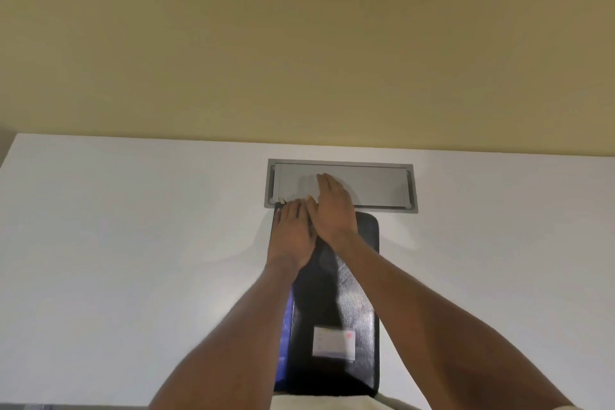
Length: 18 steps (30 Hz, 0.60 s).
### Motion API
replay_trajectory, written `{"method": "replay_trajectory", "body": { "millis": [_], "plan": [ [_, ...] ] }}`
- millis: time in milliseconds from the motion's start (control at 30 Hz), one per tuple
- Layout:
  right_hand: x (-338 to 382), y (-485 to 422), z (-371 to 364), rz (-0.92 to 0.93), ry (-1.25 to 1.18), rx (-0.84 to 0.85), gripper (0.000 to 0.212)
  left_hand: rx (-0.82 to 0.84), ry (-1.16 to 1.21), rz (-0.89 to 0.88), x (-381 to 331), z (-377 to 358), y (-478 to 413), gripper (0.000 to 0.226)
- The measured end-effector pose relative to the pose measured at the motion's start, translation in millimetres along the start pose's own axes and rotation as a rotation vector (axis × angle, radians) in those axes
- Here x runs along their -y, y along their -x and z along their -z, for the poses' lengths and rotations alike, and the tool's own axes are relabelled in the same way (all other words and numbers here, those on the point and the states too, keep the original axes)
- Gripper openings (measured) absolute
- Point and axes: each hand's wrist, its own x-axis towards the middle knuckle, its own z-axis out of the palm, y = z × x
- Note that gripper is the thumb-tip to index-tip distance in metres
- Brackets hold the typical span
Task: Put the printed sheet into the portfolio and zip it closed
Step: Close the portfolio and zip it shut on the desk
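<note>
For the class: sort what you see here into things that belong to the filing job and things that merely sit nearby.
Belong to the job:
black portfolio
left hand, at its far left corner
right hand, flat across its far end

Merely nearby:
grey hatch set in the white table

White table (133,243); black portfolio (352,293) atop.

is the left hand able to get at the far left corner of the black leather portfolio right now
Probably yes: the left hand already rests on that corner of the black leather portfolio, nothing between them.
</note>
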Motion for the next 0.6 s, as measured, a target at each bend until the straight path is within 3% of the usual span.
{"method": "replay_trajectory", "body": {
  "millis": [167,600],
  "plan": [
    [-25,56,3,-0.077,0.087,-0.049,0.069,0.011,0.016,0.087,13,8,32,0.061],
    [-85,216,-46,-0.403,-0.02,-0.027,0.086,0.016,0.228,0.26,55,-28,156,0.072]
  ]
}}
